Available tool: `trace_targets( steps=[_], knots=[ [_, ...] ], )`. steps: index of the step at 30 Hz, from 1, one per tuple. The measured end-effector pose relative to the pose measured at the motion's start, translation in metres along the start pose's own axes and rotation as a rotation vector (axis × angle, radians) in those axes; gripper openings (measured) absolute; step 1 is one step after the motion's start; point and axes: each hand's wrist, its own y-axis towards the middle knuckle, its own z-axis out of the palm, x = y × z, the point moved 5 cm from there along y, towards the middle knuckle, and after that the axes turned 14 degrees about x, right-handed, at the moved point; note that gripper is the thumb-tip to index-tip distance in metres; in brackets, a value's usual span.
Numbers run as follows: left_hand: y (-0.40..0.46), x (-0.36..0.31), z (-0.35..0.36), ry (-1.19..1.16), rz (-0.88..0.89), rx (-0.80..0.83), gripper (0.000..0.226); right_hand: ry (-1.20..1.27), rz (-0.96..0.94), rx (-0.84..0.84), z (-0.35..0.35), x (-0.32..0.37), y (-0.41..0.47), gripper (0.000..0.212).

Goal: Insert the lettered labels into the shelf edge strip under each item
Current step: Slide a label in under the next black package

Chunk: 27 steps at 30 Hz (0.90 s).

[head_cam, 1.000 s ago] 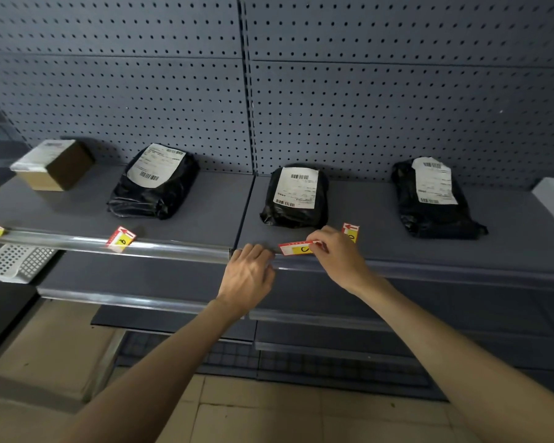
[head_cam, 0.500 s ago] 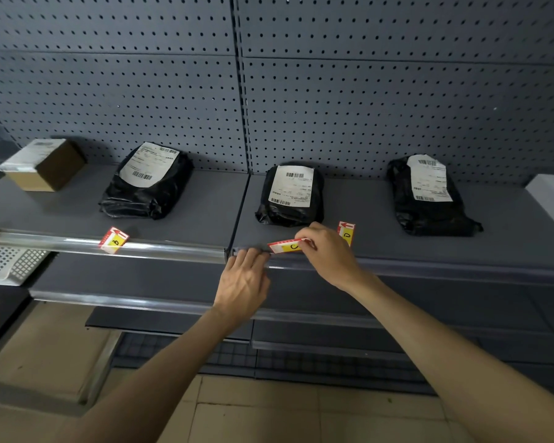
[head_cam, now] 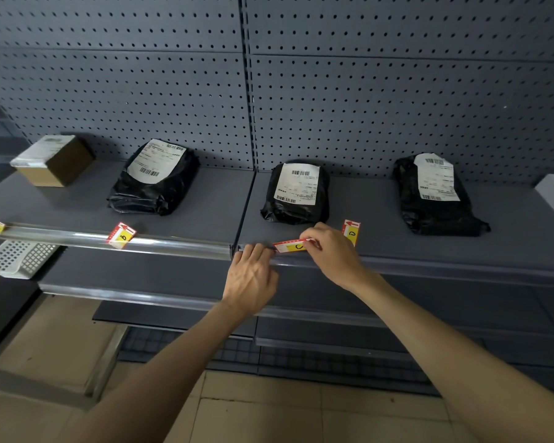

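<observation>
Two hands meet at the strip point(head_cam: 429, 262): right hand point(head_cam: 331, 251) pinches label C point(head_cam: 293, 245), left hand point(head_cam: 251, 276) fingertips hidden, grip untellable.

Dim, cool light falls from above; glare streaks the clear shelf edge strip point(head_cam: 160, 244) at left. Parcels cast soft shadows. Wide-angle distortion bends the pegboard point(head_cam: 397, 107) lines, and the corners darken.

the right hand point(head_cam: 331, 254) pinches a red-and-yellow paper label marked c point(head_cam: 293, 245) at the clear plastic shelf edge strip point(head_cam: 445, 265). just left of the grip, the left hand point(head_cam: 251, 276) blocks the strip. just right stands an upright red-and-yellow label marked d point(head_cam: 351, 231). behind, a black plastic parcel with a white shipping sticker point(head_cam: 296, 193) sits close. bare grey shelf point(head_cam: 381, 225) lies open between that parcel and the next.
</observation>
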Motion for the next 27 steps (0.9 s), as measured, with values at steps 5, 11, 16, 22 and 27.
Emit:
trace_targets(
  steps=[5, 11, 16, 22, 27],
  knots=[
    [-0.006, 0.002, 0.001, -0.005, 0.006, -0.013, 0.024, -0.045, -0.015, 0.051, 0.004, 0.002, 0.004, 0.017],
    [-0.001, 0.002, -0.004, -0.021, -0.003, -0.009, 0.025, -0.165, -0.058, 0.128, 0.015, 0.005, 0.007, 0.017],
    [0.019, -0.003, -0.022, 0.002, 0.012, -0.046, 0.012, -0.115, -0.044, 0.115, 0.000, -0.003, 0.007, 0.029],
    [0.069, -0.040, -0.040, -0.066, -0.015, -0.033, 0.016, -0.138, 0.076, 0.011, -0.047, -0.043, 0.003, 0.015],
    [0.112, -0.089, -0.026, -0.041, -0.043, 0.179, 0.041, -0.223, 0.208, 0.037, -0.068, -0.082, -0.010, 0.012]
  ],
)
